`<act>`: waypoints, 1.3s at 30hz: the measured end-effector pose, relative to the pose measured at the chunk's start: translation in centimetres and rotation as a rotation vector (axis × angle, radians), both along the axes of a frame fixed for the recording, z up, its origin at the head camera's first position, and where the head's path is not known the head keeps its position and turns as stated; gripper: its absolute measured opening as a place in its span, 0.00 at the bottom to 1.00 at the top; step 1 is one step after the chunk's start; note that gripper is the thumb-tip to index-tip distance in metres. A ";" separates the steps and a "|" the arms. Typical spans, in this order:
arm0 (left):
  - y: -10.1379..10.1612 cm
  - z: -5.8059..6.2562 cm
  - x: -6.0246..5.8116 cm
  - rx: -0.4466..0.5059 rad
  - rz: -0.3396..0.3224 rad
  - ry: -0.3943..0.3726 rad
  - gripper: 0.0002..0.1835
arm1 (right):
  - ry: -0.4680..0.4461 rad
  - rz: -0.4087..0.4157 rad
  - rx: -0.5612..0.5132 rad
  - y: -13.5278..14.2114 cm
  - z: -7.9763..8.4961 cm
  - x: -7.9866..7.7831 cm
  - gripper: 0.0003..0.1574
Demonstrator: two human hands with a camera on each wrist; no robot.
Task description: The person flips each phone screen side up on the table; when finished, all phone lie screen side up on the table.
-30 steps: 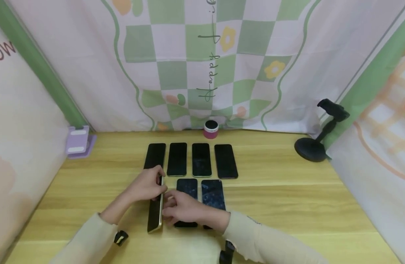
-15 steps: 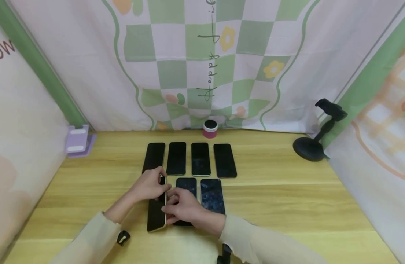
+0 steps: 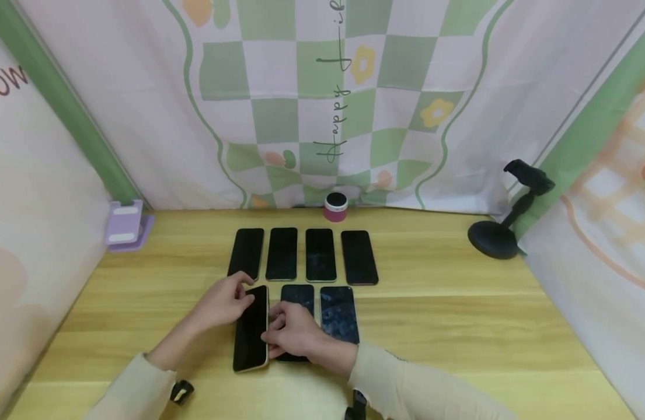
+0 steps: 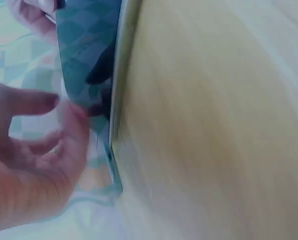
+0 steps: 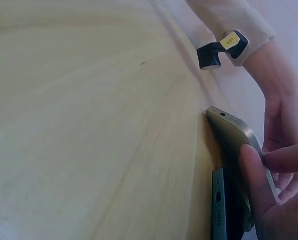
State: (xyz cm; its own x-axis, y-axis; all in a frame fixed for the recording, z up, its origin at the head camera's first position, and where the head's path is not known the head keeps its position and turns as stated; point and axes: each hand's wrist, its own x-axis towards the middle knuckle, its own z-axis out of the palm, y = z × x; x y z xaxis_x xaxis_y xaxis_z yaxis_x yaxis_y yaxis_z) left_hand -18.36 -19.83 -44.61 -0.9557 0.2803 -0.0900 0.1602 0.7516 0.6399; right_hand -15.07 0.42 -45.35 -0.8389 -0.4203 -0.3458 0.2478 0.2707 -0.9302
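Observation:
A smartphone [image 3: 251, 332] with a dark screen and pale gold edge lies tilted on the table, its right side raised. My right hand [image 3: 293, 331] pinches that raised edge. In the right wrist view, a right-hand finger [image 5: 255, 172] lies against the back of the smartphone [image 5: 236, 131]. By the phone's upper left corner is my left hand [image 3: 222, 300], thumb and forefinger apart; whether they touch the glass is unclear. The left wrist view has the left hand [image 4: 43, 155] with loosely bent fingers beside the glossy screen [image 4: 86, 55]. Partly under my right hand lies another smartphone [image 3: 297, 293].
A smartphone with a smudged screen [image 3: 339, 315] lies to the right. Behind is a row of several dark phones [image 3: 282, 254]. Farther back stand a pink-and-white round container [image 3: 335, 208], a purple stand [image 3: 124, 226] and a black stand [image 3: 494, 239].
The gold-edged smartphone has tipped from nearly on edge to a shallow tilt, screen facing up. My left hand has drawn back left from its top, while my right keeps hold of the edge.

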 end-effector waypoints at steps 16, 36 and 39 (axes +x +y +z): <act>-3.3 -0.4 2.6 -0.256 -0.262 0.006 0.65 | 0.433 0.195 0.374 -1.3 0.4 0.9 0.43; -3.4 -0.8 2.1 -0.250 -0.256 0.025 0.63 | 0.801 0.627 0.814 -3.2 0.5 1.2 0.26; -3.4 -0.8 2.0 -0.259 -0.258 0.026 0.64 | 0.852 0.635 0.861 -3.1 0.4 1.2 0.26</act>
